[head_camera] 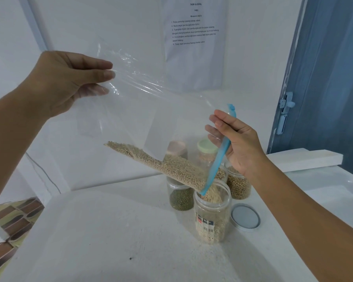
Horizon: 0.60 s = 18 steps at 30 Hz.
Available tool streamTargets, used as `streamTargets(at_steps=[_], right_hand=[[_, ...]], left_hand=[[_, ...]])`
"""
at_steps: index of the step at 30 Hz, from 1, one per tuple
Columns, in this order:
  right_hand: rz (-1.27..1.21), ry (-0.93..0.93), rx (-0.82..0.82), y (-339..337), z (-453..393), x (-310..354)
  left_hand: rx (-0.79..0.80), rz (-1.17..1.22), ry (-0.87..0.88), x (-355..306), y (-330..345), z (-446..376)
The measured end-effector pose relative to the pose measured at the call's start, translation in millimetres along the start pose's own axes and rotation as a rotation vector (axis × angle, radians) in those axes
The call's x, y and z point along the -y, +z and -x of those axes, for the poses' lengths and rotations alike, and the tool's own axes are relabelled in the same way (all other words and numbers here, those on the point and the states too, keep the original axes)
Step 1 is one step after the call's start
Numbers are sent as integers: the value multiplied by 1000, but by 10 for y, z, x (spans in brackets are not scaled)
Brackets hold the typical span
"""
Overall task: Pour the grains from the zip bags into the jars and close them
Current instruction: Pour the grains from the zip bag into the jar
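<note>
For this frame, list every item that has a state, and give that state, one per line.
zip bag: open, tilted, mouth down in the front jar
grains: pouring from bag into jar
front jar: uncapped, partly filled
lid: off, lying on the table beside the jar
green-bean jar: partly filled
back jar: holds pale beans
left hand: pinches bag's bottom, raised
right hand: holds blue zip strip

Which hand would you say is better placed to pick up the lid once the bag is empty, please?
Probably the right hand: it pinches the bag's blue zip strip above the open jar, and the lid lies just right of that jar. The left hand holds the bag's far corner, high up.
</note>
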State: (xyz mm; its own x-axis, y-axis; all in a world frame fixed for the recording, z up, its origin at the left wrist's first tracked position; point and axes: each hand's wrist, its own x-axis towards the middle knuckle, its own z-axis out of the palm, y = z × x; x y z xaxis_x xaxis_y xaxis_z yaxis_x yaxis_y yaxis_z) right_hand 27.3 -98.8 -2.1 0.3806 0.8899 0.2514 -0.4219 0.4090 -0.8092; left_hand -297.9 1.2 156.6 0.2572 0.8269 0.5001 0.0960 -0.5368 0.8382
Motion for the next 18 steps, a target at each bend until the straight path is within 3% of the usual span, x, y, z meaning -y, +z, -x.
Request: streamTargets(at_steps=[18], right_hand=[[7,10,-16,-66,3,11]], left_hand=[[18,-10,11,-33,65,-1]])
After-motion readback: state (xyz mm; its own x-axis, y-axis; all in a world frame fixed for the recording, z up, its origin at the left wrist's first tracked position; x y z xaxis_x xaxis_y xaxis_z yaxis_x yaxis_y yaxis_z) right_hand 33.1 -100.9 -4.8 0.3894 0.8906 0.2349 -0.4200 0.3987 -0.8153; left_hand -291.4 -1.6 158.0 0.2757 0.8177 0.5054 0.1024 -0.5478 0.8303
